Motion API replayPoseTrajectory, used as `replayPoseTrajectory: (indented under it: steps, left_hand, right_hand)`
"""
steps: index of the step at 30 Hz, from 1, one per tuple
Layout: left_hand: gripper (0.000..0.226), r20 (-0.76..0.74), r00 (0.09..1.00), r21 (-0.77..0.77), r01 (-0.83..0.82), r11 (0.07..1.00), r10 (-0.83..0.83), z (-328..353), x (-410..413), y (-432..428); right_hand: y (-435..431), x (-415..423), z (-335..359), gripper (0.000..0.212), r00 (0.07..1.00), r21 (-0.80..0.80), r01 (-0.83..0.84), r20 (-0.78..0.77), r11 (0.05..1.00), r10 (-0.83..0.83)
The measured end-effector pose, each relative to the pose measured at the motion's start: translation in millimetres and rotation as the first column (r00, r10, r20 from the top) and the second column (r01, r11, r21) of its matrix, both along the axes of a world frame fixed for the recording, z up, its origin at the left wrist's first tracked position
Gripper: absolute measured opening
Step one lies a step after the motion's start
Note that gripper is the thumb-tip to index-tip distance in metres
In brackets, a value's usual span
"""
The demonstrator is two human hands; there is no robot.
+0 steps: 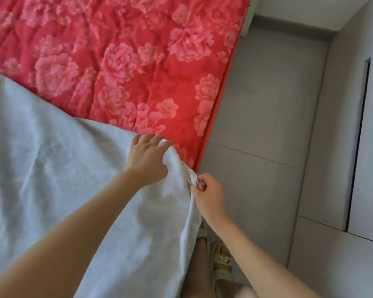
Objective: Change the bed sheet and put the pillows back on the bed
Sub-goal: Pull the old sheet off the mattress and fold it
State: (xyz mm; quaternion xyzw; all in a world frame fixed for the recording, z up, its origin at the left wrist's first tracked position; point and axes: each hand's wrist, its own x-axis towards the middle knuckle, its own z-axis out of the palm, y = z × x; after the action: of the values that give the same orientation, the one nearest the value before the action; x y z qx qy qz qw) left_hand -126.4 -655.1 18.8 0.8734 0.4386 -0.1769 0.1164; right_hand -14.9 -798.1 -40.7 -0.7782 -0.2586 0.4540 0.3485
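Note:
A pale grey-blue bed sheet [52, 168] covers the near left part of the bed and hangs over its right side. Beyond it lies the bare red mattress cover with pink flowers [121, 61]. My left hand [148, 159] rests flat on the sheet near its far right corner, fingers spread and fairly straight. Just below, at the bed's edge, my right hand [207, 195] pinches a bunched fold of the sheet's hem between thumb and fingers. No pillows are in view.
Grey tiled floor [267, 125] runs along the bed's right side. A white cupboard or wall panel with a dark gap [357, 147] stands at the far right. My feet in pale sandals [221, 261] stand on the floor by the bed.

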Motion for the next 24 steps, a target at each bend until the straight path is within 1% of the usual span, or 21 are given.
replayPoseTrajectory:
  steps: [1, 2, 3, 4, 5, 6, 8, 11, 12, 14, 15, 16, 17, 18, 19, 20, 21, 22, 23, 24]
  left_hand:
    - [0.059, -0.019, 1.0, -0.059, -0.019, 0.998, 0.018, -1.4, 4.8, 9.1]
    - [0.053, -0.04, 0.999, -0.11, -0.036, 0.993, 0.032, -3.2, 8.2, 17.5]
    - [0.048, -0.084, 0.996, -0.153, -0.022, 0.988, 0.009, -5.5, 10.1, 23.8]
    - [0.047, -0.152, 0.987, -0.187, 0.02, 0.982, -0.049, -6.7, 11.3, 28.2]
    - [0.048, -0.217, 0.969, -0.23, 0.068, 0.971, -0.119, -7.4, 11.7, 32.3]
    - [0.045, -0.268, 0.946, -0.281, 0.106, 0.954, -0.184, -7.5, 10.5, 35.2]
    - [0.03, -0.282, 0.925, -0.349, 0.147, 0.926, -0.253, -0.2, 3.7, 37.7]
    - [0.009, -0.161, 0.965, -0.347, 0.142, 0.927, -0.208, 14.3, -22.0, 40.6]
    - [0.005, -0.157, 0.971, -0.33, 0.118, 0.937, -0.178, 20.5, -35.3, 38.8]
    - [0.007, -0.181, 0.98, -0.287, 0.03, 0.958, -0.085, 27.1, -63.7, 29.5]
    - [0.003, -0.171, 0.985, -0.27, -0.044, 0.962, -0.003, 28.6, -75.9, 23.5]
    - [0.008, -0.16, 0.982, -0.257, -0.137, 0.957, 0.098, 29.2, -82.9, 17.7]
    - [0.015, -0.155, 0.969, -0.255, -0.227, 0.94, 0.192, 29.2, -84.7, 12.0]
    - [0.02, -0.152, 0.945, -0.266, -0.32, 0.909, 0.288, 28.2, -82.4, 7.0]
    - [0.025, -0.153, 0.921, -0.289, -0.389, 0.875, 0.359, 27.6, -76.1, 3.1]
    - [0.033, -0.176, 0.913, -0.307, -0.406, 0.861, 0.368, 28.5, -66.3, -1.3]
    - [0.042, -0.194, 0.916, -0.326, -0.397, 0.858, 0.351, 26.8, -58.2, -6.2]
    - [0.049, -0.25, 0.932, -0.333, -0.336, 0.881, 0.261, 23.3, -50.1, -10.7]
    - [0.054, -0.297, 0.93, -0.347, -0.316, 0.883, 0.216, 21.9, -39.4, -18.2]
    - [0.056, -0.337, 0.916, -0.359, -0.339, 0.87, 0.218, 20.5, -31.3, -25.1]
  right_hand:
    - [-8.7, -5.6, 7.6, 0.024, 0.99, 0.081, -0.071, 0.128, 0.994, 0.061]
    - [-16.0, -10.3, 14.1, 0.022, 0.961, 0.145, -0.167, 0.247, 0.975, 0.127]
    - [-21.8, -14.2, 19.4, 0.016, 0.923, 0.191, -0.253, 0.34, 0.948, 0.178]
    - [-25.5, -17.8, 22.2, 0.013, 0.892, 0.223, -0.325, 0.396, 0.919, 0.219]
    - [-27.4, -20.3, 23.5, 0.014, 0.874, 0.242, -0.377, 0.413, 0.894, 0.257]
    - [-28.1, -21.0, 23.7, 0.014, 0.871, 0.252, -0.413, 0.391, 0.875, 0.299]
    - [-27.3, -20.4, 25.0, 0.015, 0.861, 0.243, -0.483, 0.306, 0.841, 0.406]
    - [-26.3, -18.6, 34.3, 0.027, 0.795, 0.202, -0.602, 0.063, 0.772, 0.604]
    - [-26.0, -18.0, 35.8, 0.032, 0.767, 0.202, -0.626, -0.017, 0.753, 0.642]
    - [-25.1, -16.6, 35.3, 0.039, 0.702, 0.18, -0.674, -0.147, 0.717, 0.697]
    - [-25.2, -15.4, 34.7, 0.042, 0.678, 0.179, -0.683, -0.204, 0.708, 0.706]
    - [-25.1, -14.1, 35.2, 0.043, 0.662, 0.182, -0.682, -0.26, 0.709, 0.703]
    - [-25.0, -12.9, 36.5, 0.043, 0.658, 0.178, -0.674, -0.296, 0.717, 0.692]
    - [-23.7, -11.4, 39.3, 0.04, 0.688, 0.165, -0.643, -0.304, 0.748, 0.659]
    - [-21.3, -9.6, 41.5, 0.035, 0.75, 0.145, -0.586, -0.276, 0.797, 0.601]
    - [-18.3, -7.7, 41.9, 0.03, 0.838, 0.12, -0.491, -0.205, 0.863, 0.505]
    - [-15.0, -6.3, 39.0, 0.025, 0.922, 0.096, -0.365, -0.099, 0.926, 0.374]
    - [-10.7, -4.9, 35.7, 0.021, 0.977, 0.056, -0.213, -0.019, 0.976, 0.214]
    - [-4.7, -3.2, 30.9, 0.015, 0.998, -0.005, -0.057, -0.028, 0.998, 0.057]
    - [4.1, 0.1, 26.8, 0.009, 0.978, -0.105, 0.089, -0.178, 0.991, -0.107]
